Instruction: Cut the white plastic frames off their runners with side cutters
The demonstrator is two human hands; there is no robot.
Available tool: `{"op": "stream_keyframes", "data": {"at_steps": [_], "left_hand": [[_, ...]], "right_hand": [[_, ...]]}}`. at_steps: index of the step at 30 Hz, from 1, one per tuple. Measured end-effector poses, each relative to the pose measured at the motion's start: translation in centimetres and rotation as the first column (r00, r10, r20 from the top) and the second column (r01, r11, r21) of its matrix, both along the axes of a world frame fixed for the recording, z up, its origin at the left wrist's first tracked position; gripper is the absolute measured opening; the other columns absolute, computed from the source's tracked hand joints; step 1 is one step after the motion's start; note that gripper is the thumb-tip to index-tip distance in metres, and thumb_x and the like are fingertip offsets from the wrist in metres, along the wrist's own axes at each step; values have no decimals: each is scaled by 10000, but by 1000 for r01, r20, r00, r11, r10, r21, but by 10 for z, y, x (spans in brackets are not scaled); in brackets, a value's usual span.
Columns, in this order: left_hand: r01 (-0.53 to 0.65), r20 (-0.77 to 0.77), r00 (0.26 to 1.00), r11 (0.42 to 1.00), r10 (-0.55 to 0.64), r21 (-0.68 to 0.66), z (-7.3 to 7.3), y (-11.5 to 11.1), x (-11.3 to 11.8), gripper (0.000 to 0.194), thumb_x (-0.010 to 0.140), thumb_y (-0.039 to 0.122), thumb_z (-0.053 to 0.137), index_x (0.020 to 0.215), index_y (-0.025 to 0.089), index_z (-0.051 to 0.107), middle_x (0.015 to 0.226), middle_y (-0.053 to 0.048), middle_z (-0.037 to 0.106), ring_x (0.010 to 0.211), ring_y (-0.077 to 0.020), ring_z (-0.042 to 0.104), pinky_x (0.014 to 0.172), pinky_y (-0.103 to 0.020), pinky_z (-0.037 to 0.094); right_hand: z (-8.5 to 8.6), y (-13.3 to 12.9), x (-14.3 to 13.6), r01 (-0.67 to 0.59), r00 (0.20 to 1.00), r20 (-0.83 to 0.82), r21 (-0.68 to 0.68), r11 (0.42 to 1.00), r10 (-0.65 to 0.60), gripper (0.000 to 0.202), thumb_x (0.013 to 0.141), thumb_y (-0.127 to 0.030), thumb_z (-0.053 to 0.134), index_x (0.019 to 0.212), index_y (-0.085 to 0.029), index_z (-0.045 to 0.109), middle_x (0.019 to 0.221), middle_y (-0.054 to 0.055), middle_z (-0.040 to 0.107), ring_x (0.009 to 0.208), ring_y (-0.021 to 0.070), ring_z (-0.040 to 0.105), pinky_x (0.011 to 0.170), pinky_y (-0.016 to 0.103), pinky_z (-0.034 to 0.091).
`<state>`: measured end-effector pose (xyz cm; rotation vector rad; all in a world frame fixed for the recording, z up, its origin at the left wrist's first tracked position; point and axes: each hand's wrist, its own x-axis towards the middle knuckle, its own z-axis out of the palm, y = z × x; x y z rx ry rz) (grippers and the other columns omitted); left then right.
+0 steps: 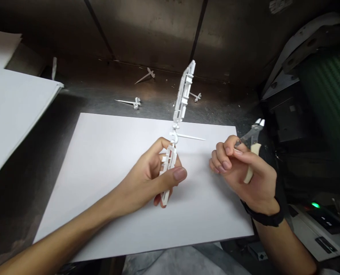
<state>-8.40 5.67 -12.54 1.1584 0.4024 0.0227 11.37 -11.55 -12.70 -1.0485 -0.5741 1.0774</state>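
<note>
My left hand [155, 177] is closed round the lower of two white slotted plastic frames, thumb across its front. The upper white plastic frame [184, 91] stands above the fingers, joined to the lower one by a small curled runner [174, 136]. From that runner a thin tapered sprue [191, 136] sticks out to the right. My right hand [244, 168] is to the right, apart from the molded parts, its fingers curled and thumb pressed to the index finger. Cream-handled nippers [255, 133] lie in its grip, jaws pointing away; the fingers partly hide the handles.
A white sheet [101, 152] covers the metal bench under my hands. Beyond it lie several cut white sprues [135, 102]. White board [12, 99] edges the left side. A dark machine with a green ribbed belt [330, 88] and a box with a green light [315, 217] stand right.
</note>
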Motion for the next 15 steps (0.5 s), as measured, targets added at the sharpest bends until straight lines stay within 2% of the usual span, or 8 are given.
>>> {"op": "stream_keyframes", "data": {"at_steps": [2, 6, 9, 12, 15], "left_hand": [[-25, 31, 999, 1000, 24, 13, 0, 1, 0, 541, 997, 589, 816, 1041, 259, 389, 755, 64, 635, 462, -108, 601, 410, -142, 424], [-34, 23, 999, 999, 35, -19, 5, 0, 1, 543, 954, 515, 887, 1080, 252, 429, 736, 38, 723, 430, -93, 551, 392, -129, 410], [-85, -35, 996, 996, 85, 9, 13, -3, 2, 475, 968, 472, 874, 1108, 243, 483, 662, 47, 709, 439, -83, 495, 430, -130, 419], [-109, -18, 994, 993, 110, 51, 15, -5, 3, 390, 1013, 450, 819, 1134, 232, 520, 652, 43, 693, 481, -99, 534, 468, -151, 407], [-136, 17, 991, 990, 135, 28, 11, -4, 4, 362, 1040, 410, 794, 1190, 230, 518, 702, 45, 685, 542, -117, 603, 516, -182, 434]], "right_hand": [[4, 2, 3, -61, 986, -154, 24, 998, 64, 148, 1065, -257, 520, 922, -223, 531, 738, 3, 391, 657, 214, 373, 693, 331, 415], [5, 3, 6, -114, 963, -243, 28, 993, 118, 156, 1027, -289, 542, 890, -227, 500, 714, -10, 342, 625, 206, 327, 662, 322, 383], [4, 1, 6, -123, 956, -265, 25, 992, 125, 154, 1022, -287, 557, 889, -228, 506, 713, -14, 341, 621, 201, 322, 657, 319, 379], [4, 1, 6, -104, 966, -238, -12, 995, 98, 160, 1011, -297, 568, 877, -235, 504, 703, -14, 337, 609, 205, 321, 645, 326, 384], [3, 3, 6, -102, 963, -250, -9, 995, 96, 168, 1018, -299, 563, 876, -233, 502, 699, -15, 328, 607, 204, 309, 642, 324, 378]]}}
